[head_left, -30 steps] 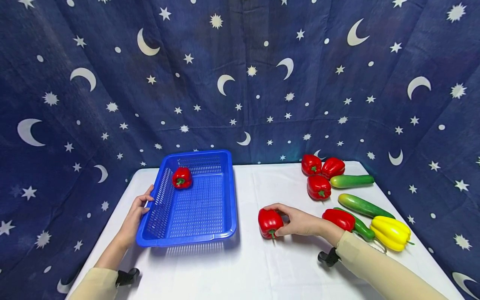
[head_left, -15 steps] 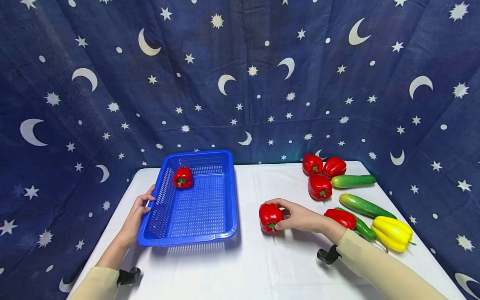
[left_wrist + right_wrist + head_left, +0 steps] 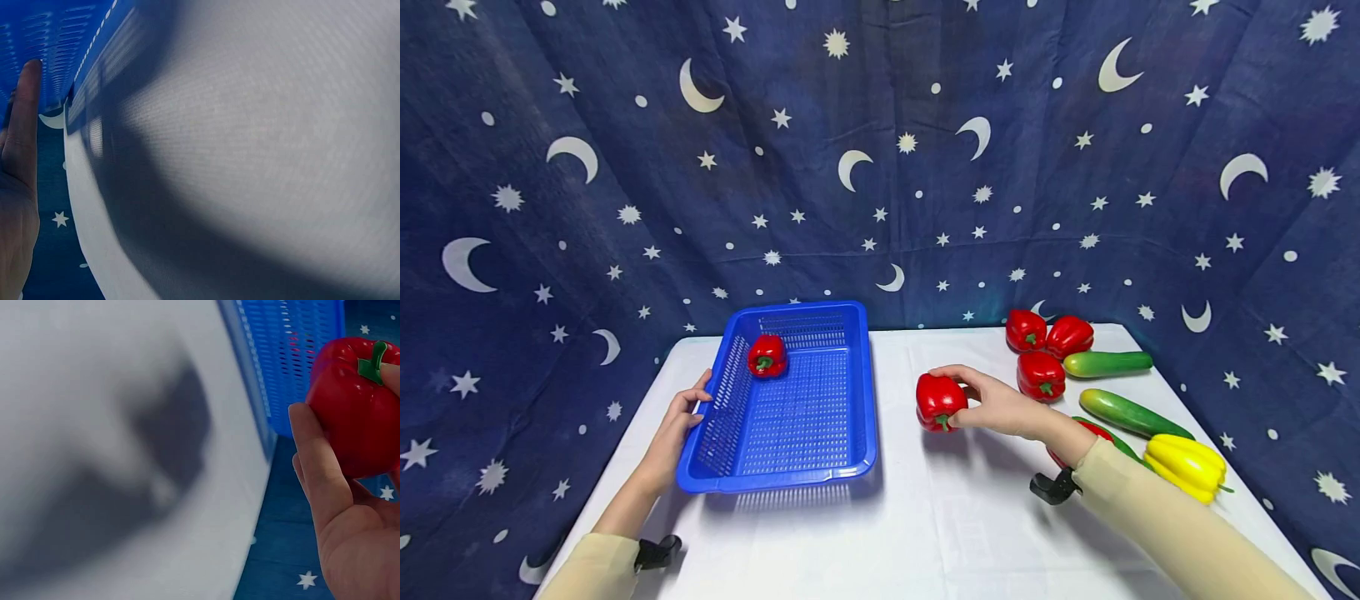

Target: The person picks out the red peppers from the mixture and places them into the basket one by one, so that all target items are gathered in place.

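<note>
My right hand (image 3: 1000, 410) holds a glossy red bell pepper (image 3: 940, 403) above the white table, right of the blue basket. In the right wrist view, the thumb lies by the green stem (image 3: 373, 365) and the fingers (image 3: 315, 453) support the pepper's side. My left hand (image 3: 672, 435) touches the left side of the blue plastic basket (image 3: 871, 400); the left wrist view shows a straight finger (image 3: 26, 106) against its slotted outer wall. Another red bell pepper (image 3: 767, 357) lies inside the basket, near its back left corner.
On the right stand three red bell peppers (image 3: 1041, 377) with a cucumber (image 3: 1108, 363) beside them. Nearer are a second cucumber (image 3: 1131, 412), a yellow bell pepper (image 3: 1184, 467), and a red pepper partly hidden by my right arm. A star-patterned curtain (image 3: 880, 167) hangs behind the table.
My right hand has lifted the red bell pepper off the table and moved it away from me, toward the back. My left hand and the basket have stayed in place.
</note>
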Available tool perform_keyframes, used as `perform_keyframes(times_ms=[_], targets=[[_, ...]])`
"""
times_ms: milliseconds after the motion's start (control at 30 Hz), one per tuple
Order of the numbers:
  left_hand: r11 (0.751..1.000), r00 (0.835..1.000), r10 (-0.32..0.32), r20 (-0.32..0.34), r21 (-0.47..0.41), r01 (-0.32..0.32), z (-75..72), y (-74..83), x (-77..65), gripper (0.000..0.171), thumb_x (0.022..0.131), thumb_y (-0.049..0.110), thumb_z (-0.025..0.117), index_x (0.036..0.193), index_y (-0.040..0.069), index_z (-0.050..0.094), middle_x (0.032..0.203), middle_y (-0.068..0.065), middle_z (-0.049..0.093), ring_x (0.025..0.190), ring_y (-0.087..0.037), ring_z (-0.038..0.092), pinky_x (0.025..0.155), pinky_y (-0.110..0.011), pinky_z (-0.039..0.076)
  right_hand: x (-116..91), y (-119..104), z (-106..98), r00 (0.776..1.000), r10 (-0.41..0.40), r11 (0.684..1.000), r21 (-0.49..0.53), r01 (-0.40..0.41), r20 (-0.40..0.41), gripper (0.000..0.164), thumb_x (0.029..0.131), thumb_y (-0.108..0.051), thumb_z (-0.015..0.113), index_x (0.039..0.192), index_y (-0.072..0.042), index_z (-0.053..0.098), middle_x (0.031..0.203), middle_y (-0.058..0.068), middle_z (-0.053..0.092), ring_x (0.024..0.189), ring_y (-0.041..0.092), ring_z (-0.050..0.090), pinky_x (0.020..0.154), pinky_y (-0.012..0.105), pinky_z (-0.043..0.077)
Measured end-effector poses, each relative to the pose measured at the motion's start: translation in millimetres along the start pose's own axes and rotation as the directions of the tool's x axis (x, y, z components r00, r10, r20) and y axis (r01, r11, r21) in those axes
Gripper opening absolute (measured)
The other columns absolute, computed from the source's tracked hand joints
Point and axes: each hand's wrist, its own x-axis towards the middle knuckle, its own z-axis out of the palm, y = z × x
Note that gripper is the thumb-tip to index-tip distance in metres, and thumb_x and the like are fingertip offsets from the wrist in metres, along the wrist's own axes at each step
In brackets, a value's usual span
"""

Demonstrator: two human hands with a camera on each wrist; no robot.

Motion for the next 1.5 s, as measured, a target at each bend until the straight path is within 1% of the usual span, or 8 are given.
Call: perform_keyframes(times_ms=[233,400,633,800,900,1000,1200,1500], targets=[[1.0,1.0,0.001,-0.004,0.017,-0.001,0.2,-0.4,-0.3,0.028,0.1,-0.003,0.028,0.127,-0.005,0.035,0.171,-0.011,0.013,0.157,-0.022,0.007,0.109,-0.013,0.019,12.5,-21.4,-8.9,0.999,-0.034,0.999,-0.008,0.034,-0.026,0.075,0.081,-0.01,0.079,0.147,-0.025,0.048,0.145,0.008,0.05,0.129,0.034,0.05,0.092,0.044,0.054],[1.0,1.0,0.004,-0.007,0.019,-0.004,0.0,-0.4,0.3,0.029,0.098,-0.004,0.028,0.126,-0.005,0.035,0.171,-0.012,0.013,0.157,-0.02,0.008,0.109,-0.012,0.019,23.1,-34.9,-10.7,0.997,-0.075,0.997,0.013,0.075,-0.019,0.076,0.08,-0.01,0.079,0.148,-0.022,0.048,0.144,0.01,0.05,0.129,0.035,0.05,0.092,0.044,0.054],[1.0,1.0,0.007,-0.002,0.004,-0.007,-1.0,-1.8,0.4,0.028,0.098,-0.003,0.029,0.125,-0.004,0.036,0.171,-0.012,0.013,0.157,-0.019,0.008,0.107,-0.011,0.02,42.3,-52.6,-9.3,0.995,-0.092,0.996,-0.016,0.092,-0.032,0.075,0.079,-0.01,0.079,0.147,-0.026,0.05,0.142,0.009,0.051,0.127,0.033,0.054,0.09,0.043,0.055],[0.998,0.999,0.036,0.005,-0.05,-0.036,-2.0,-4.3,1.9,0.027,0.097,-0.006,0.029,0.122,-0.006,0.036,0.17,-0.017,0.012,0.157,-0.027,0.005,0.107,-0.013,0.02,56.1,-64.1,-5.9,0.992,-0.123,0.992,0.002,0.123,-0.02,0.074,0.08,-0.009,0.076,0.148,-0.024,0.05,0.141,0.01,0.051,0.127,0.033,0.054,0.09,0.044,0.055],[0.997,0.999,0.051,0.005,-0.061,-0.05,-1.3,-3.7,2.0,0.026,0.096,-0.007,0.029,0.121,-0.008,0.036,0.169,-0.019,0.012,0.156,-0.034,0.002,0.107,-0.013,0.02,64.1,-70.2,-3.5,0.99,-0.14,0.99,0.019,0.14,-0.01,0.074,0.081,-0.009,0.075,0.149,-0.022,0.049,0.14,0.012,0.051,0.127,0.034,0.053,0.09,0.045,0.055],[0.997,0.999,0.053,0.003,-0.063,-0.053,-0.7,-2.5,1.6,0.026,0.095,-0.007,0.029,0.121,-0.008,0.036,0.169,-0.019,0.012,0.155,-0.037,0.001,0.107,-0.013,0.02,73.2,-75.4,-1.8,0.989,-0.146,0.989,0.012,0.146,-0.004,0.074,0.08,-0.009,0.076,0.148,-0.023,0.05,0.139,0.01,0.053,0.127,0.033,0.053,0.09,0.044,0.055],[0.998,0.999,0.037,-0.001,-0.052,-0.037,-0.6,-0.6,0.4,0.026,0.096,-0.006,0.029,0.122,-0.008,0.035,0.17,-0.018,0.012,0.155,-0.038,0.001,0.106,-0.013,0.021,89.1,-83.2,1.3,0.99,-0.143,0.99,0.006,0.143,0.004,0.073,0.08,-0.009,0.077,0.146,-0.029,0.051,0.136,0.005,0.054,0.125,0.03,0.054,0.088,0.043,0.056],[0.997,0.999,0.044,0.002,-0.059,-0.044,-0.5,-2.1,1.9,0.026,0.097,-0.006,0.028,0.122,-0.009,0.035,0.17,-0.018,0.013,0.156,-0.033,0.004,0.107,-0.015,0.021,105.7,-97.2,9.8,0.987,-0.159,0.987,0.006,0.159,0.023,0.073,0.08,-0.008,0.075,0.146,-0.027,0.051,0.136,0.005,0.056,0.122,0.029,0.057,0.089,0.042,0.056]])
